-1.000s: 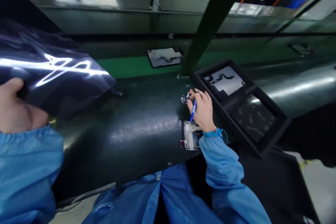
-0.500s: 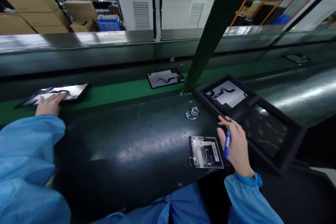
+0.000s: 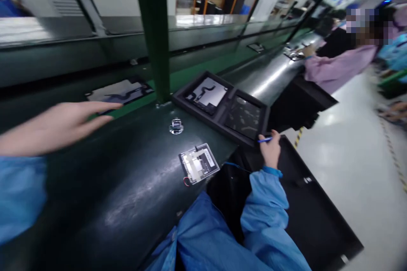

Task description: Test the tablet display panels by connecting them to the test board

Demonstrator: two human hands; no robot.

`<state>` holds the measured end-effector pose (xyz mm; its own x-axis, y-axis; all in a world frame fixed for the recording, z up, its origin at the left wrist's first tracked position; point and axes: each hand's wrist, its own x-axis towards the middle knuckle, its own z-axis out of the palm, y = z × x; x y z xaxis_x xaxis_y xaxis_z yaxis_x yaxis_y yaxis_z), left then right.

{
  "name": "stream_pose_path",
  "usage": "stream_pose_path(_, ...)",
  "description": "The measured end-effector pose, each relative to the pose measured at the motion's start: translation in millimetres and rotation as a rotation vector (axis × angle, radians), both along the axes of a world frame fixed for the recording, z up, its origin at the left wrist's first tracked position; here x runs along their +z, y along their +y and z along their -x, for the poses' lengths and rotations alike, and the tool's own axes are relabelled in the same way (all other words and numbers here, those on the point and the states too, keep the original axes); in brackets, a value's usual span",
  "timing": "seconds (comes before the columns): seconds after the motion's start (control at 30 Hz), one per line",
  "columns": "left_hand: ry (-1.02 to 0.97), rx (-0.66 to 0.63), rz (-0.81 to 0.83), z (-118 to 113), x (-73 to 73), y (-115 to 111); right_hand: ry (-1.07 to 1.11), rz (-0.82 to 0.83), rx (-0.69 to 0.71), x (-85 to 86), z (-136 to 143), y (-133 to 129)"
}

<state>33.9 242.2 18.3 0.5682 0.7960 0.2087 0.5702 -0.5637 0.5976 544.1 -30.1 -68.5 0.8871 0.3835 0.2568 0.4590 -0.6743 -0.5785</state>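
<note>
My left hand is held out at the left with its fingers stretched and nothing in them, blurred by motion. It appears just in front of a flat screen panel with a dark ribbon cable on the green belt; I cannot tell whether it touches. My right hand is closed on a blue pen, by the near right corner of a black two-compartment foam tray. One compartment holds a silver-backed panel, the other a dark glass panel. An opened tablet-like device lies on the bench.
A small chrome tally counter stands on the dark bench. A green post rises behind it. Below my right arm is a large black bin. Farther along, a person in a pink sleeve works at the line.
The view has swung right. My left hand has left the panel at the far left and moved right. My right hand, still with the pen, has moved to the tray's near corner.
</note>
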Motion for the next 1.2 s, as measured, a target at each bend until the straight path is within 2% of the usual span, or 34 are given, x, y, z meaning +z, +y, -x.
stream_pose_path(0.03,0.019,-0.189,-0.084,-50.0,-1.9,-8.2,0.020,0.004,0.019,-6.6,-5.3,0.2)
stream_pose_path(0.1,0.096,-0.512,-0.097,-145.7,-11.0,-31.8,0.041,0.001,0.055,-18.4,-10.5,0.0)
stream_pose_path(0.17,0.209,-0.617,-0.137,-229.4,-26.6,-56.7,0.041,-0.011,0.082,-26.8,-10.2,-2.3)
stream_pose_path(0.23,0.240,-0.651,-0.166,-297.5,-45.6,-76.8,0.037,-0.023,0.102,-31.5,-7.1,-6.7)
stream_pose_path(0.33,0.279,-0.703,-0.205,-370.5,-70.6,-94.6,0.044,-0.025,0.128,-33.6,-2.2,-13.9)
stream_pose_path(0.43,0.338,-0.758,-0.237,-413.3,-84.5,-98.8,0.059,-0.016,0.148,-33.1,0.3,-18.0)
stream_pose_path(0.53,0.363,-0.800,-0.289,-430.1,-88.4,-96.8,0.084,-0.012,0.169,-32.2,0.1,-19.6)
stream_pose_path(0.73,0.241,-0.970,-0.459,-422.9,-82.4,-107.2,0.148,-0.089,0.205,-32.4,-3.9,-26.6)
stream_pose_path(0.8,0.185,-0.938,-0.481,-422.3,-80.6,-110.9,0.163,-0.140,0.211,-32.9,-3.7,-30.4)
stream_pose_path(0.9,0.127,-0.794,-0.455,-424.9,-76.3,-108.2,0.171,-0.210,0.207,-28.8,-0.2,-34.9)
stream_pose_path(0.97,0.083,-0.703,-0.418,-421.1,-69.1,-101.2,0.141,-0.266,0.173,-20.3,5.3,-35.8)
stream_pose_path(1.03,0.028,-0.625,-0.391,-405.3,-57.5,-93.6,0.110,-0.411,0.125,-7.2,14.9,-33.4)
stream_pose_path(1.1,-0.102,-0.491,-0.343,-374.4,-44.1,-90.4,0.126,-0.596,0.132,8.0,31.3,-25.5)
stream_pose_path(1.13,-0.207,-0.402,-0.301,-353.7,-37.9,-92.3,0.159,-0.677,0.174,15.3,42.6,-19.2)
stream_pose_path(1.2,-0.556,-0.174,-0.136,-305.0,-28.3,-105.0,0.277,-0.764,0.338,27.2,72.0,-2.0)
